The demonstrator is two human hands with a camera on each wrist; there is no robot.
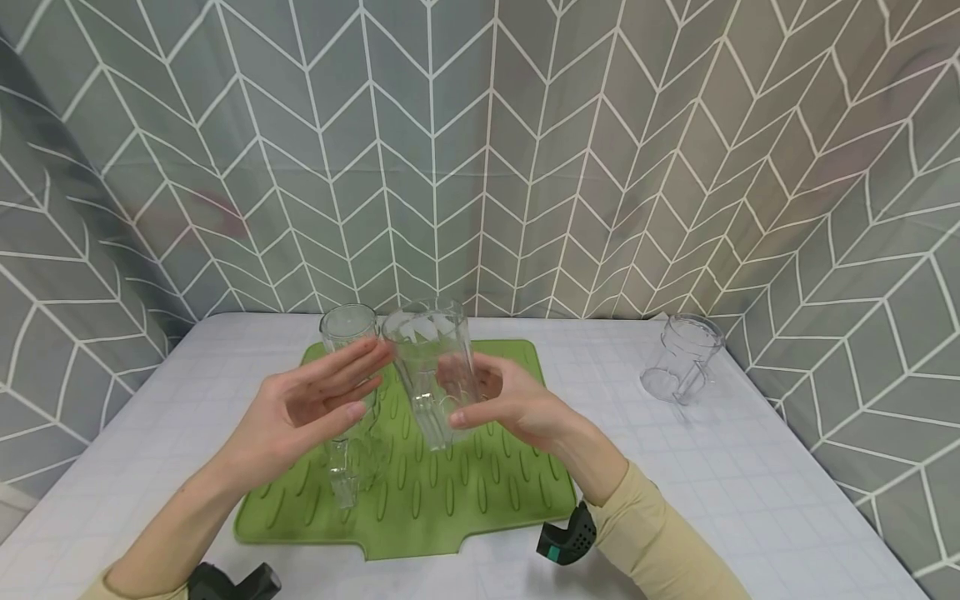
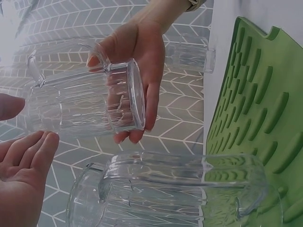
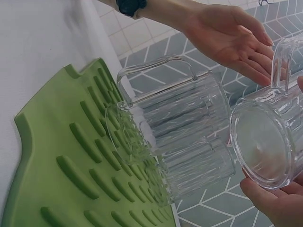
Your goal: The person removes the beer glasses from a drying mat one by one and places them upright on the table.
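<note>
My right hand point(image 1: 525, 408) grips a clear glass mug point(image 1: 427, 342) near its base, above the green ridged mat point(image 1: 480, 500). The mug's handle point(image 2: 71, 45) shows in the left wrist view, and its round base point(image 3: 262, 142) in the right wrist view. My left hand point(image 1: 300, 408) is at the mug's rim with fingers fairly straight; whether the fingertips touch the glass I cannot tell. Two more clear mugs stand on the left side of the mat, a front mug point(image 3: 184, 113) with its handle showing and a back mug point(image 1: 348, 321), partly hidden by my left hand.
Another clear mug point(image 1: 678, 362) stands on the white table point(image 1: 675, 492) at the far right, near the side curtain. A grey curtain point(image 1: 465, 167) with white zigzag lines closes off the back and both sides. Black devices point(image 1: 570, 537) are worn at the wrists.
</note>
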